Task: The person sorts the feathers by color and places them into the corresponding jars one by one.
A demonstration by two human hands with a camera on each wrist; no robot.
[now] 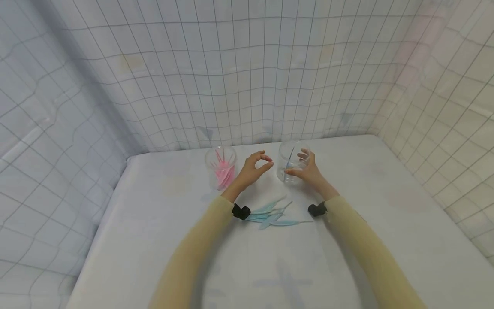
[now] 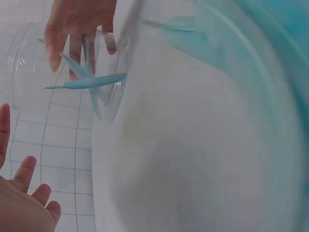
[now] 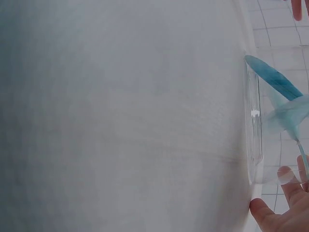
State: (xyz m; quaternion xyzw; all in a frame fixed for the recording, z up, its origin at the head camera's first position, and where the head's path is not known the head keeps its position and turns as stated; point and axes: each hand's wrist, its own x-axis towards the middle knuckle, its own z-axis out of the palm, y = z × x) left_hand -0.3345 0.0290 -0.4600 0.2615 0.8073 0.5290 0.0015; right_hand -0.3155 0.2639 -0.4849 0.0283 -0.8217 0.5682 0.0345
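My right hand (image 1: 310, 174) grips a clear round jar (image 1: 280, 163), thumb across its front and fingers round the far right side. Several blue feathers (image 2: 91, 82) lean inside this jar, crossing one another. In the right wrist view a fingertip looks flattened against the clear wall. Just left of the jar, my left hand (image 1: 251, 169) hovers with thumb and fingers loosely curved apart, nothing between them. Its spread fingers also show in the left wrist view. More blue feathers (image 1: 285, 222) lie in a loose pile on the table between my forearms, partly hidden by the left wrist strap.
A second clear jar (image 1: 209, 164) holding pink feathers (image 1: 225, 175) stands left of my left hand. White cloth covers the table (image 1: 154, 231). Grid-patterned curtains (image 1: 247, 77) rise behind the table and along both sides.
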